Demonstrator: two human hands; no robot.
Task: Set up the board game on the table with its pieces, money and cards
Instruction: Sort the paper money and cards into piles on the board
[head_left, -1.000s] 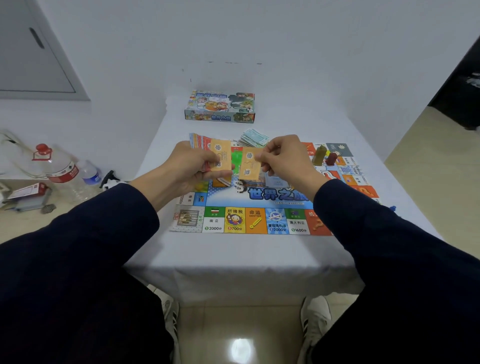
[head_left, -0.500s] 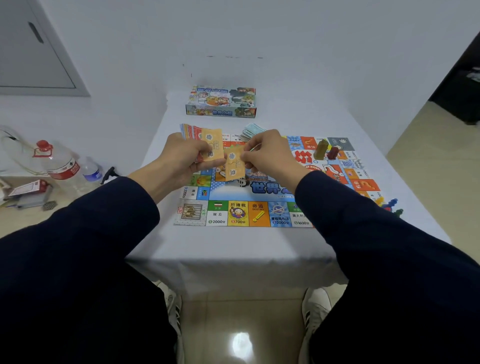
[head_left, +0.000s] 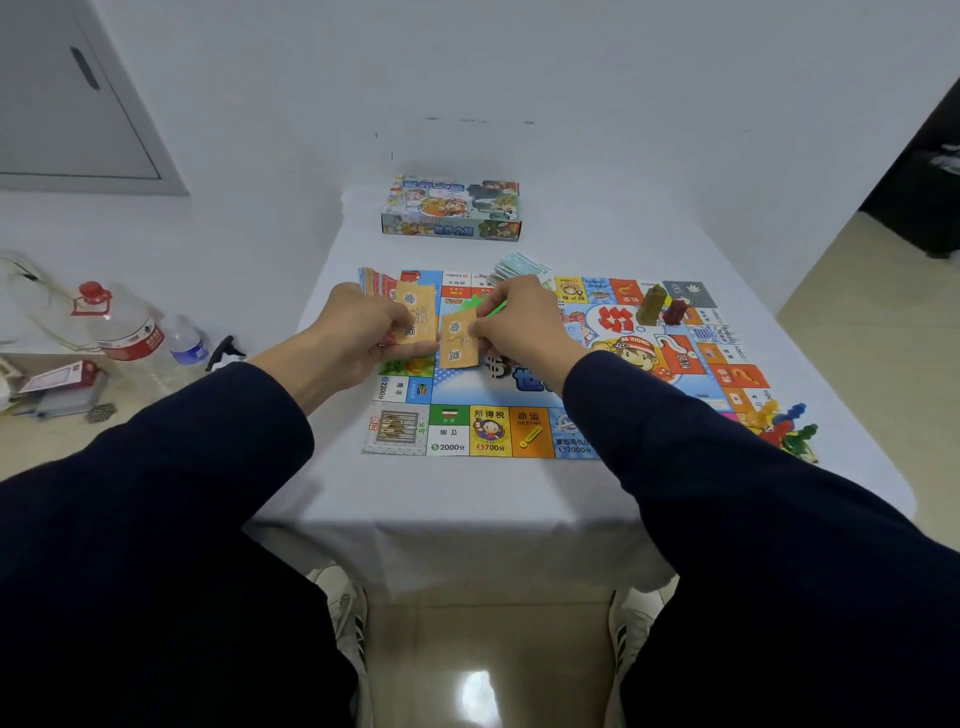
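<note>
Orange paper cards being dealt off a fanned stack, right above the board

A single thin orange paper card (head_left: 459, 339) is pinched at its edge by the right hand (head_left: 519, 325), while a fanned stack of orange and red cards (head_left: 410, 317) is gripped in the curled left hand (head_left: 358, 332), probably so cards can be sorted one by one. Both are held just above the glossy, colourful square game board (head_left: 488, 431), laid flat on the white-clothed table (head_left: 467, 499). A pile of pale green paper money (head_left: 522, 267) is left at the far edge, small plastic pawns (head_left: 784, 426) at the right corner, the printed cardboard box (head_left: 451, 208) further back.
</note>
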